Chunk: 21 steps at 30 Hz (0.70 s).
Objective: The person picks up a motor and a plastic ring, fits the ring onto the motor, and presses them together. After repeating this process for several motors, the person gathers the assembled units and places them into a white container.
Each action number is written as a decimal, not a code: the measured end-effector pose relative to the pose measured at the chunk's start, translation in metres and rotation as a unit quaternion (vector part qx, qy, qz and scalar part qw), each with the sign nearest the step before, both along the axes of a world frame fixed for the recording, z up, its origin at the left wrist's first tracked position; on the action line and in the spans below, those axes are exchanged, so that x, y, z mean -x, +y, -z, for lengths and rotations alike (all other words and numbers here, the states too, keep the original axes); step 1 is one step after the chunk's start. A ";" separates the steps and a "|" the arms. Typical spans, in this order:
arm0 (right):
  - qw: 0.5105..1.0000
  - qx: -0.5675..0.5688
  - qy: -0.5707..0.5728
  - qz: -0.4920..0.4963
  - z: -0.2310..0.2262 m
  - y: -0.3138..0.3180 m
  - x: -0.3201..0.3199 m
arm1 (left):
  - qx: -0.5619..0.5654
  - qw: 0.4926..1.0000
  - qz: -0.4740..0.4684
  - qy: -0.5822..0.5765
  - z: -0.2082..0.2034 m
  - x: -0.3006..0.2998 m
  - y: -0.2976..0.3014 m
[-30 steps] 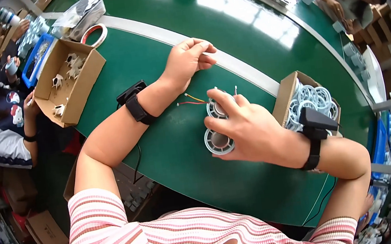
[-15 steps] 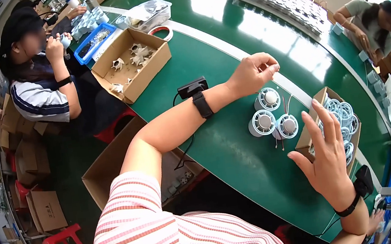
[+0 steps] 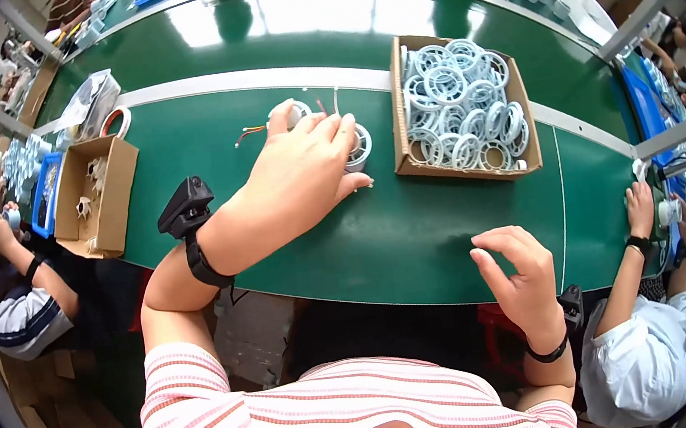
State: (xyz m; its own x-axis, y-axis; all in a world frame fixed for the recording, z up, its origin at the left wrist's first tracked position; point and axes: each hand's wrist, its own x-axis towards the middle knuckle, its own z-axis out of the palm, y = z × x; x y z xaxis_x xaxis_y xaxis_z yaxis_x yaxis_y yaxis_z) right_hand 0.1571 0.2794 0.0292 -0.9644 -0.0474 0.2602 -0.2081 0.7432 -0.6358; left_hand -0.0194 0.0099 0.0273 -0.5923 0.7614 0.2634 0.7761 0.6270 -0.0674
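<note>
My left hand (image 3: 297, 164) reaches over a small cluster of light blue round housings, its fingers bent down around them and its thumb out on the near side. One housing (image 3: 359, 148) with a slotted rim shows past the fingertips. Another housing (image 3: 295, 114) with a white centre shows behind the knuckles; the palm hides the rest of the cluster. Thin red and orange wires (image 3: 250, 133) stick out to the left. Near the table's front edge, my right hand (image 3: 523, 277) is raised with fingers curved, thumb apart and nothing in it.
A cardboard box (image 3: 467, 170) full of light blue rings (image 3: 445, 84) stands right of the housings. To the left are another cardboard box (image 3: 119, 191) with white parts, a tape roll (image 3: 116, 122) and a blue tray (image 3: 46, 197). People work at both sides.
The view has swung to the right. My left hand, earlier closed in the air beyond the housings, is now down over them. My right hand has drawn back from the ring box towards the front edge.
</note>
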 end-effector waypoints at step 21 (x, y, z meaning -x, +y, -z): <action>0.944 -0.238 0.206 -0.096 0.002 0.052 0.141 | -0.136 0.948 0.262 -0.122 0.019 -0.044 0.043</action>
